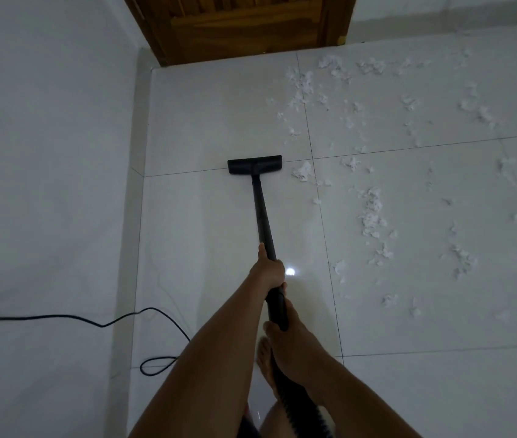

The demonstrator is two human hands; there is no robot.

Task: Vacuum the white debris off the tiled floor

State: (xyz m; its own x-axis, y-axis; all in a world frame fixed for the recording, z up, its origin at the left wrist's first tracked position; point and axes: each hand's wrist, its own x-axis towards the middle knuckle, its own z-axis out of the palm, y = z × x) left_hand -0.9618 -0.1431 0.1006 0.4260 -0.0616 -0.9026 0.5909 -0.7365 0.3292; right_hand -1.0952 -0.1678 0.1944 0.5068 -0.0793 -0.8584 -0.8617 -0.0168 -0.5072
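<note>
A black vacuum wand runs from my hands out to its flat floor head, which rests on a tile seam of the glossy white tiled floor. My left hand grips the wand higher up. My right hand holds the thicker handle end, where the ribbed hose begins. White debris lies scattered in shreds to the right of the head, from the door down to mid-floor. One clump sits just right of the head.
A white wall runs along the left. A wooden door closes the far end. A black power cord trails from a plug at the left wall and loops on the floor near my left arm. A bare foot shows beneath my hands.
</note>
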